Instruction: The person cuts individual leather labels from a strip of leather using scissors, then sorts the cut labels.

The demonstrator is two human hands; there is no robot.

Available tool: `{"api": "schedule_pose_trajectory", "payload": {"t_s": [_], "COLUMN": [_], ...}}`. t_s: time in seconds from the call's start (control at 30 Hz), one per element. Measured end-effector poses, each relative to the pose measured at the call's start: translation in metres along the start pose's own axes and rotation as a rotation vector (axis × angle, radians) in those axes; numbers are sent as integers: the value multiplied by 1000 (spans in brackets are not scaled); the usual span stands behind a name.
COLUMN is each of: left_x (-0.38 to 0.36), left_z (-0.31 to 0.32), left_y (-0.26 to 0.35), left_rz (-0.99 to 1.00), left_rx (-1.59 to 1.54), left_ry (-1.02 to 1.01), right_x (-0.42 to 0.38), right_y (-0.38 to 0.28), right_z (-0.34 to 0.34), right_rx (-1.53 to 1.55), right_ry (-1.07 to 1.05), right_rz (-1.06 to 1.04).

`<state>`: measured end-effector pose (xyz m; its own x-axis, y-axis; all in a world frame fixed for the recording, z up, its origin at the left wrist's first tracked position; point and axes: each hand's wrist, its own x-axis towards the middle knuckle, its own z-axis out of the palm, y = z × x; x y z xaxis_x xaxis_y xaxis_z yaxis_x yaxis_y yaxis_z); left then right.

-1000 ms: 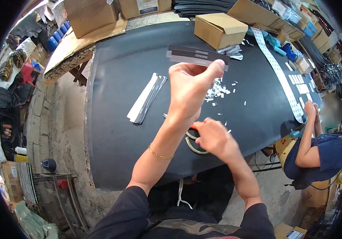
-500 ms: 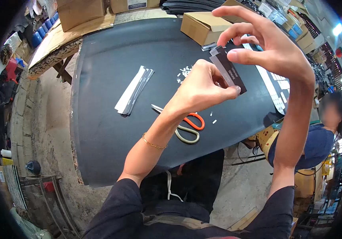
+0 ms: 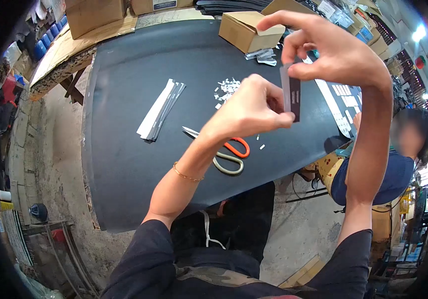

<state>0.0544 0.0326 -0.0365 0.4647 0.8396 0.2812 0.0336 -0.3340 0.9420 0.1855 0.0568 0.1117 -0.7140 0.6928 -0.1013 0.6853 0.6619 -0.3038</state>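
Between my two hands stands a small stack of printed labels (image 3: 295,99), dark with a grey strip along one side. My left hand (image 3: 251,107), a bracelet on its wrist, pinches the lower end between thumb and fingers. At the upper end, the thumb and fingertips of my right hand (image 3: 333,52) are closed on the labels, its index finger raised. Below my left hand lie scissors (image 3: 231,164) with one orange and one pale handle, their blades partly hidden behind my forearm. A fanned bundle of white and dark strips (image 3: 160,112) rests to the left.
Small white clippings (image 3: 229,87) are scattered behind my left hand. Cut labels (image 3: 263,56) lie before a cardboard box (image 3: 248,32). Long white strips (image 3: 331,102) run along the right of the black tabletop (image 3: 124,164). A person in blue (image 3: 395,182) sits at the right.
The label stack has turned from a slant to nearly upright. My right hand's thumb and fingers have closed in around its top. The view has shifted slightly.
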Motion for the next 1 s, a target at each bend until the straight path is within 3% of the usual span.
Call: {"api": "schedule_pose_trajectory", "payload": {"t_s": [0.1, 0.2, 0.27, 0.33, 0.4, 0.67, 0.73, 0.77, 1.0], "left_x": [-5, -14, -17, -19, -18, -16, -11, -10, -2], "left_z": [-25, -45, -52, -53, -51, -39, -31, -25, 9], "left_y": [4, 6, 6, 9, 9, 13, 11, 8, 4], "left_rz": [75, 102, 161, 173, 225, 230, 244, 243, 234], "left_rx": [15, 2, -90, -81, -159, -236, -471, -446, -533], "left_ry": [5, 205, 271, 300, 368, 385, 284, 266, 361], "right_x": [-20, -37, -44, -43, -43, -42, -40, -38, -24], "right_y": [20, 38, 49, 38, 34, 32, 33, 33, 28], "right_z": [-1, 20, 49, 76, 93, 104, 105, 105, 111], "right_rx": [137, 312, 637, 867, 971, 1076, 1097, 1103, 1125], "right_ry": [125, 280, 447, 643, 740, 863, 910, 917, 918], "right_rz": [14, 64, -6, 53, 27, -8, -38, -51, -85]}}
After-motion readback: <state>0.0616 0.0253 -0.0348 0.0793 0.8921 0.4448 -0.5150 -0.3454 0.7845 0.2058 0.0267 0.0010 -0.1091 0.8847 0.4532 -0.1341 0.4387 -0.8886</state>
